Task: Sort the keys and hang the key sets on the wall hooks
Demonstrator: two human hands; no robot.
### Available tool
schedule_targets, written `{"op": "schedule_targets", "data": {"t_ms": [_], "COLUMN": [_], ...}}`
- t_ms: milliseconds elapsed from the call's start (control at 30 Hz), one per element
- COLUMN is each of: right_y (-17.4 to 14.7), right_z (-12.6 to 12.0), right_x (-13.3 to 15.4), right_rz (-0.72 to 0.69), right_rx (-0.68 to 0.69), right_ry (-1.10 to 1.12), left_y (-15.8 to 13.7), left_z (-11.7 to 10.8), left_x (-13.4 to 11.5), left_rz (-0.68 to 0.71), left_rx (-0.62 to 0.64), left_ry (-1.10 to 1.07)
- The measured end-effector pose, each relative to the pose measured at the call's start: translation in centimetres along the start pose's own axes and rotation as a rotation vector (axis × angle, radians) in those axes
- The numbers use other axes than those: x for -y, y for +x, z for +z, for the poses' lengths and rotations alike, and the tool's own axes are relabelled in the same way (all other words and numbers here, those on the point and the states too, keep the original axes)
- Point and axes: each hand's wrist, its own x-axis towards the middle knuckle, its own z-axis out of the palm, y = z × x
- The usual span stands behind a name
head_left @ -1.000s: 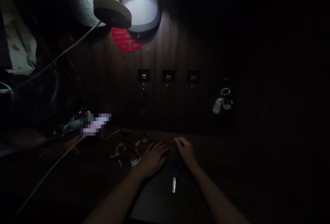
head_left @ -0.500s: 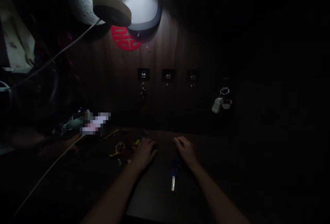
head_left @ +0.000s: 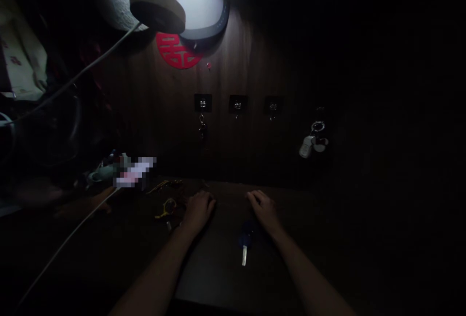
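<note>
My left hand lies back up on the dark tabletop, thumb apart from the fingers, at the right edge of a small pile of things. A yellow loop shows beside it, and the pile's other pieces are too dark to name. My right hand rests on the table with bent fingers and its thumb tip close to the fingertips. Whatever it may hold is hidden. Between my forearms lies a key with a dark blue head, its silver blade pointing towards me.
Wall hooks line the wooden back panel. Key rings hang there, one with a pale tag. A lit lamp and a round disc on a white cable are above left. A greenish object lies at left.
My left hand has shifted slightly left and towards me, covering more of the pile's yellow part. My right hand stays nearly in place. The key lies as before.
</note>
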Motion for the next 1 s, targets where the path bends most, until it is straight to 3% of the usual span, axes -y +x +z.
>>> {"op": "schedule_targets", "data": {"t_ms": [300, 467, 700, 833, 1000], "right_y": [0.2, 0.1, -0.3, -0.4, -0.3], "right_z": [-0.2, -1.1, -1.3, -1.2, -0.9], "right_x": [-0.8, -1.2, -1.1, -0.9, 0.9], "right_rz": [0.040, 0.084, 0.124, 0.092, 0.015], "right_rx": [0.018, 0.113, 0.181, 0.168, 0.141], "right_ry": [-0.148, -0.301, -0.421, -0.341, -0.080], "left_y": [1.2, 1.4, 1.0, 0.8, 0.4], "left_z": [0.1, -0.2, -0.6, -0.6, 0.0], "left_x": [0.2, -0.2, -0.7, -1.0, -1.4], "left_rz": [-0.239, -0.360, -0.417, -0.394, -0.349], "left_rx": [-0.221, -0.108, 0.013, 0.078, 0.206], "left_ry": [-0.666, -1.059, -1.271, -1.324, -1.293]}}
